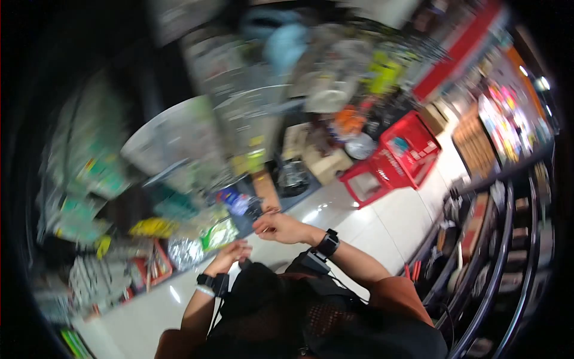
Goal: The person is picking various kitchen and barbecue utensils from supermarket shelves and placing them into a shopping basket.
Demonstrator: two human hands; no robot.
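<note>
Both hands are in front of my body in the head view, and motion blur softens the scene. My right hand is closed, its fingers bent together beside the dark end of a blue-labelled item; whatever it holds is too small to name. Lower and to the left, my left hand has loosely curled fingers, too blurred to show their grip. It is near a shiny silver packet and a bright green packet. Each wrist wears a black band.
A red plastic stool stands on the tiled floor at the right. Metal rack bars run down the right side. Large whitish tubs, a cardboard box and yellow packets crowd the left and centre.
</note>
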